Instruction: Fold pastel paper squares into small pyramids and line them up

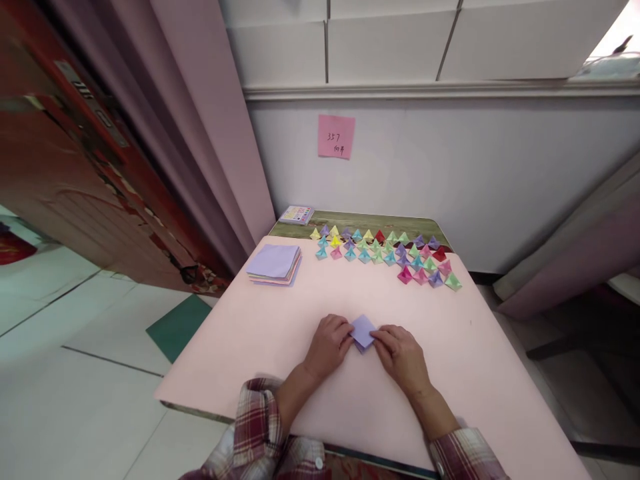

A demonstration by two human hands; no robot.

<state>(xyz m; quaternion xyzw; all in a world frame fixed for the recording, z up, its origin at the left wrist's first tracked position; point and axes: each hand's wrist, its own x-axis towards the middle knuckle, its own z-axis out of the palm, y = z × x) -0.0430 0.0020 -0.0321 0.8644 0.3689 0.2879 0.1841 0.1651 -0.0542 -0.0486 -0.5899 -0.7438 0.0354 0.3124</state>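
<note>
A small folded square of purple paper (363, 329), turned like a diamond, is between my two hands just over the pink tabletop. My left hand (330, 341) pinches its left corner with closed fingers. On the opposite side, the thumb and fingers of my right hand (401, 355) grip the right corner. The paper has more than one layer, and a lower flap shows beneath the front edge. Farther back stand several rows of small folded paper pieces (377, 255) in blue, green, pink, yellow, purple and red.
A stack of coloured paper sheets (274, 261) lies at the table's left, purple on top. Behind it is a small printed pack (297, 214). A green sheet (179, 327) lies on the floor at left. A pink note (337, 137) hangs on the wall.
</note>
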